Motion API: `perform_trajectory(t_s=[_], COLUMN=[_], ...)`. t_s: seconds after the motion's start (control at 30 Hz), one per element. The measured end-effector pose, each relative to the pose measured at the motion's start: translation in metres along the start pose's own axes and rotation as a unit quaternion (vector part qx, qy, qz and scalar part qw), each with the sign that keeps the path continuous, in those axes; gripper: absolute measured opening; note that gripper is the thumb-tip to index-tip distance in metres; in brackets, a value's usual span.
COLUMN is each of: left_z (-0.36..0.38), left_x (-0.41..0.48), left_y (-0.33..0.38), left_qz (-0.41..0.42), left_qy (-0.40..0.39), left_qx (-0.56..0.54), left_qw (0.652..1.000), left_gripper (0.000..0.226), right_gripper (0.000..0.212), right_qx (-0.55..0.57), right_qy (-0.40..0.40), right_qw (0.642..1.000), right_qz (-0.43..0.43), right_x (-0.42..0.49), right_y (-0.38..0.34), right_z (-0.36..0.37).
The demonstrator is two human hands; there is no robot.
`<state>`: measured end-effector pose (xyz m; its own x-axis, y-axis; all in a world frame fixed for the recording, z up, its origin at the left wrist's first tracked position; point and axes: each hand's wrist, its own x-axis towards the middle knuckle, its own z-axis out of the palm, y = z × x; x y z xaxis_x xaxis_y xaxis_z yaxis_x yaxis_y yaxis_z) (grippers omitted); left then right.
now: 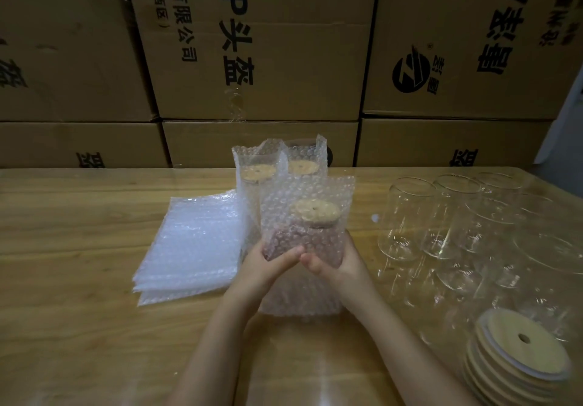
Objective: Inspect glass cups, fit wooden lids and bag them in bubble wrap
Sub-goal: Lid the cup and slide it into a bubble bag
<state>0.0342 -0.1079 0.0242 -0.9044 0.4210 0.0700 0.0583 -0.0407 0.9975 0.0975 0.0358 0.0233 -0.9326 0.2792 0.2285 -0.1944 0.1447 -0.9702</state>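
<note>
Bagging was the step in hand: the left hand (271, 260) and right hand (336, 262) curled round a bubble-wrap bag (307, 238) holding a cup with its wooden lid (315, 211) on, at the middle of the table (79, 279). Next, I judged, it wanted standing by the two bagged cups (257, 173) behind. Flat bags (189, 241) lay left, bare glass cups (441, 216) right, spare lids (520, 352) at the near right corner; cardboard boxes (268, 58) walled the far edge

Dim light; stacked cardboard boxes (252, 58) behind wooden table (79, 216).
</note>
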Motion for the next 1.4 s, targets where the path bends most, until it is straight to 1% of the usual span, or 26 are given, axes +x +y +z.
perform_trajectory(t_s=[0.1, 0.17, 0.23, 0.27, 0.33, 0.37, 0.4, 0.47, 0.5, 0.53, 0.57, 0.6, 0.67, 0.7, 0.77, 0.9, 1.1, 1.2, 1.4], left_z=[-0.005, -0.006, -0.006, -0.006, -0.006, -0.006, -0.007, -0.009, -0.010, -0.010, -0.010, -0.009, -0.008, -0.007, -0.006, -0.009, -0.009, -0.007, -0.006], left_x=[0.001, 0.003, 0.006, 0.007, 0.009, 0.010, 0.011, 0.014, 0.015, 0.016, 0.017, 0.017, 0.018, 0.018, 0.016, 0.017, 0.020, 0.021, 0.021], left_y=[0.001, 0.002, 0.000, -0.001, -0.002, -0.004, -0.005, -0.011, -0.014, -0.015, -0.016, -0.016, -0.016, -0.016, -0.018, -0.021, -0.024, -0.025, -0.026], left_qz=[-0.002, 0.002, -0.002, -0.010, -0.040, -0.057, -0.073, -0.107, -0.120, -0.130, -0.133, -0.133, -0.126, -0.121, -0.115, -0.116, -0.117, -0.113, -0.104], left_qy=[-0.011, -0.018, -0.016, -0.019, -0.019, -0.005, 0.012, 0.051, 0.068, 0.079, 0.085, 0.086, 0.076, 0.069, 0.061, 0.061, 0.057, 0.057, 0.059], left_qx=[-0.036, -0.051, -0.089, -0.126, -0.206, -0.222, -0.214, -0.151, -0.131, -0.122, -0.112, -0.097, -0.052, -0.034, -0.022, -0.037, -0.033, -0.027, -0.006], left_qw=[0.999, 0.999, 0.996, 0.992, 0.978, 0.973, 0.974, 0.981, 0.982, 0.981, 0.981, 0.983, 0.988, 0.990, 0.991, 0.991, 0.991, 0.992, 0.993], left_gripper=[0.077, 0.077, 0.077, 0.076, 0.070, 0.065, 0.060, 0.050, 0.046, 0.041, 0.036, 0.031, 0.021, 0.018, 0.013, 0.012, 0.010, 0.009, 0.010], right_gripper=[0.080, 0.077, 0.077, 0.080, 0.089, 0.090, 0.086, 0.077, 0.072, 0.071, 0.074, 0.082, 0.099, 0.104, 0.107, 0.103, 0.100, 0.100, 0.102], right_qx=[-0.080, -0.107, -0.120, -0.126, -0.126, -0.109, -0.077, -0.003, 0.015, 0.007, -0.017, -0.044, -0.084, -0.100, -0.132, -0.180, -0.216, -0.222, -0.190], right_qy=[-0.032, -0.030, -0.007, 0.007, 0.037, 0.057, 0.081, 0.136, 0.173, 0.214, 0.252, 0.284, 0.324, 0.332, 0.337, 0.339, 0.349, 0.354, 0.361], right_qw=[0.996, 0.993, 0.991, 0.991, 0.989, 0.990, 0.991, 0.988, 0.982, 0.974, 0.965, 0.956, 0.941, 0.937, 0.931, 0.923, 0.909, 0.905, 0.909], right_qz=[0.027, 0.041, 0.051, 0.054, 0.065, 0.073, 0.079, 0.080, 0.075, 0.070, 0.066, 0.062, 0.047, 0.041, 0.039, 0.037, 0.076, 0.085, 0.085], right_x=[0.001, 0.001, 0.002, 0.003, 0.006, 0.009, 0.012, 0.020, 0.023, 0.027, 0.032, 0.036, 0.044, 0.049, 0.057, 0.075, 0.097, 0.104, 0.119], right_y=[-0.004, -0.005, -0.004, -0.004, -0.006, -0.007, -0.009, -0.013, -0.017, -0.020, -0.023, -0.024, -0.025, -0.025, -0.021, -0.011, 0.002, 0.006, 0.008], right_z=[-0.006, -0.005, 0.001, 0.004, 0.009, 0.010, 0.008, 0.003, 0.000, -0.003, -0.006, -0.009, -0.013, -0.012, -0.009, -0.003, -0.009, -0.011, -0.011])
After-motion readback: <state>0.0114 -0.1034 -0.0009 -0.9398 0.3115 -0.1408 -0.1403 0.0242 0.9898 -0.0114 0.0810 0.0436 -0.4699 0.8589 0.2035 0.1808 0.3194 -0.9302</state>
